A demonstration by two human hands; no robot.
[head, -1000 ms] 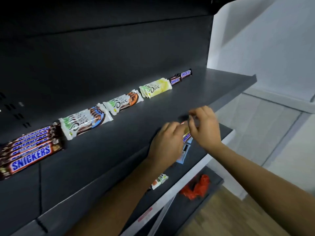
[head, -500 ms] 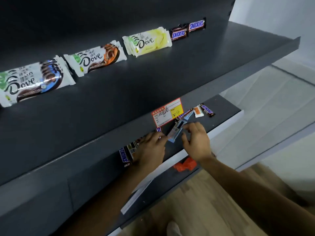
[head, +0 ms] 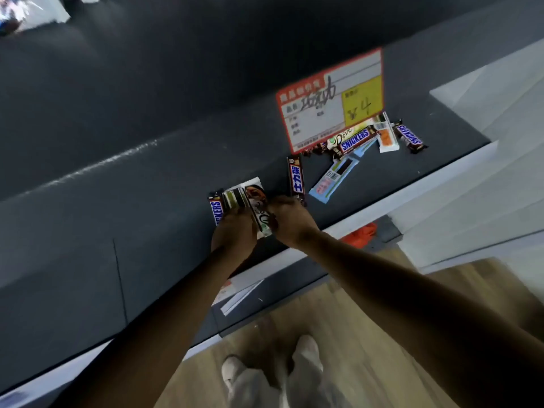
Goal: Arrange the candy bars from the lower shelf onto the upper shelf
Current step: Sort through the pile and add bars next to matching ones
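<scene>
I look down on the dark lower shelf (head: pixel 382 184). My left hand (head: pixel 234 234) is closed around a small bunch of bars, with a Snickers bar (head: pixel 216 212) at its left side. My right hand (head: pixel 291 220) pinches a white Dove bar (head: pixel 258 206) held between both hands. Loose on the shelf lie a Chinese-label Snickers bar (head: pixel 296 179), a light-blue bar (head: pixel 334 179), and a cluster with another Snickers (head: pixel 354 140), an orange-and-white bar (head: pixel 387 139) and one more Snickers (head: pixel 409 139). The upper shelf (head: pixel 147 92) fills the top of the view.
A red, white and yellow price tag (head: pixel 332 98) hangs on the upper shelf's front edge, hiding part of the cluster. A red-orange object (head: pixel 360 232) lies on the bottom shelf. Wooden floor (head: pixel 368 319) and my shoes (head: pixel 232 375) are below.
My view has tilted down, so the arranged bars on the upper shelf are out of sight. Both hands shifted left along the lower shelf and now hold a Dove bar with other bars.
</scene>
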